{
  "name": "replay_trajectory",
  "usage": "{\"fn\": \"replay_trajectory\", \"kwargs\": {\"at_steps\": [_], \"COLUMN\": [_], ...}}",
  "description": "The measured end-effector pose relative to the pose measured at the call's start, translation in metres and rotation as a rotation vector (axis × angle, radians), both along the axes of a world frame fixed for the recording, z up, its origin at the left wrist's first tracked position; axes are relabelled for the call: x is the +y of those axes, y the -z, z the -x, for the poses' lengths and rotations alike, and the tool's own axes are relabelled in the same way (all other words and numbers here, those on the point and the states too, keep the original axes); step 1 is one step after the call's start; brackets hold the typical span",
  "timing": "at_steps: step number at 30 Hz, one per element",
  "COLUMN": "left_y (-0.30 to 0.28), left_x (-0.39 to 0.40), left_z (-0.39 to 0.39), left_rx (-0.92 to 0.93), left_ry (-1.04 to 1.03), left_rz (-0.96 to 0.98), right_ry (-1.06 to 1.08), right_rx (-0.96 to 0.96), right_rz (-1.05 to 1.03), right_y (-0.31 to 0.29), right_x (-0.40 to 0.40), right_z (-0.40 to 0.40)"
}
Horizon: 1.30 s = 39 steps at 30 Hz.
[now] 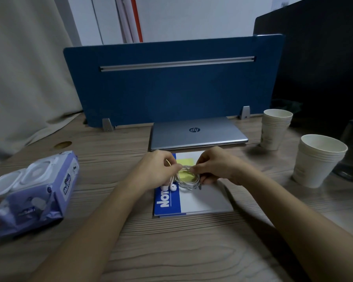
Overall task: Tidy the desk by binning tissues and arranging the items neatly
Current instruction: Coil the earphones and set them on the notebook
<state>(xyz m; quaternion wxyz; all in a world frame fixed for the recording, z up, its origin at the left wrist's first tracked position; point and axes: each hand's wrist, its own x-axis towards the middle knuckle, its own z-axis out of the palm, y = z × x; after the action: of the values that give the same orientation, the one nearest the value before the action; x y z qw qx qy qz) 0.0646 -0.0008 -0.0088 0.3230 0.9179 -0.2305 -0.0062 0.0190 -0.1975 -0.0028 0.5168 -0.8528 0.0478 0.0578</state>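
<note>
Coiled white earphones (186, 178) are held over a notebook (194, 198) at desk (171, 251) centre. Left hand (156, 169) and right hand (214, 167) both pinch the cord. Closed laptop (198, 132) lies beyond; wipes pack (37, 194) left; cup stacks (316, 159) right.

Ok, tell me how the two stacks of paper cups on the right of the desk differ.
The near stack of cream paper cups sits closer to the person and further right; the far stack of cream paper cups stands back beside the closed silver laptop. The near stack looks larger in view, the far stack smaller. Both stand upright, mouths up, untouched.
</note>
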Motion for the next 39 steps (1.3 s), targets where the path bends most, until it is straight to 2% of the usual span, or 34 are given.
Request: {"fn": "replay_trajectory", "kwargs": {"at_steps": [8, 13, 18, 21, 27, 39], "left_y": [-0.001, 0.002, 0.003, -0.002, -0.007, 0.003], "left_x": [0.012, 0.019, 0.021, 0.021, 0.016, 0.010], "left_z": [-0.011, -0.017, -0.014, -0.007, -0.001, -0.007], "left_rx": [0.012, 0.019, 0.031, 0.135, 0.085, -0.130], "left_ry": [-0.045, -0.054, 0.030, 0.158, 0.292, 0.208], "left_rz": [0.084, 0.100, 0.106, 0.141, -0.041, -0.056], "right_ry": [0.063, -0.027, -0.108, -0.101, -0.113, -0.122], "right_rx": [-0.161, -0.294, -0.508, -0.542, -0.540, -0.479], "right_rz": [0.132, 0.117, 0.392, 0.457, 0.421, 0.198], "right_y": [-0.004, -0.005, -0.001, -0.001, 0.003, 0.004], "right_x": [-0.010, -0.008, 0.000, 0.000, -0.004, -0.004], "right_z": [-0.001, 0.004, 0.007, 0.007, 0.002, 0.002]}}
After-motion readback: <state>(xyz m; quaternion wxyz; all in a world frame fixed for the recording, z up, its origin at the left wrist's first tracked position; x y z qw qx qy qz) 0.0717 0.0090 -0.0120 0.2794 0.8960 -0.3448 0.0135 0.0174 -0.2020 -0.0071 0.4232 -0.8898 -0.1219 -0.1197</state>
